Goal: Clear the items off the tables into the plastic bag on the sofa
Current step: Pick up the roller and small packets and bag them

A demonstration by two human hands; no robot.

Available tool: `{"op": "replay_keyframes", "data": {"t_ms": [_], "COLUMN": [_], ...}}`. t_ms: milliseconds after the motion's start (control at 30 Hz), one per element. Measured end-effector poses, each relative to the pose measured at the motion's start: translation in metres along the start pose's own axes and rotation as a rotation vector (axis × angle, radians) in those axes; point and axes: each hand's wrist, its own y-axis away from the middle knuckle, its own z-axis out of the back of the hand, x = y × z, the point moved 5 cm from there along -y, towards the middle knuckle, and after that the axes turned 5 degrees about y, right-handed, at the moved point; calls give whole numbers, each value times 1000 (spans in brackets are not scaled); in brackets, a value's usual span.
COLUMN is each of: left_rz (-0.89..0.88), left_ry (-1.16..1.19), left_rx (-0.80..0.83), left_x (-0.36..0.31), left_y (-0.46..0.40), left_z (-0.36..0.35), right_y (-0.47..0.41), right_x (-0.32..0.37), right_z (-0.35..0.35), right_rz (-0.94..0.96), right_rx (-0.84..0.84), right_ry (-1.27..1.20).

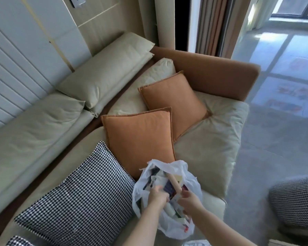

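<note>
A white plastic bag (174, 226) stands open on the sofa seat (208, 144), stuffed with several packets and boxes. A beige ribbed stick-like item (174, 181) pokes up from the middle of the bag. Both my hands are inside the bag's mouth. My left hand (156, 194) is closed over the items on the left side. My right hand (189, 199) is closed at the lower end of the beige item, among the packets. What the fingers hold exactly is hidden by the bag's contents.
Two orange cushions (140, 134) and a black-and-white houndstooth cushion (78, 196) lie on the sofa left of and behind the bag. A houndstooth stool (295, 201) stands at the right on the grey floor (267, 139).
</note>
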Motion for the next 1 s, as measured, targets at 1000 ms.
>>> {"op": "replay_keyframes", "data": {"t_ms": [1000], "left_rz": [-726], "left_ry": [-1267], "left_rx": [620], "left_x": [105], "left_y": [236], "left_z": [-309], "right_y": [219], "right_x": [-349], "right_z": [183], "right_rz": [-194], "right_rx": [-732], "right_ry": [-223]}}
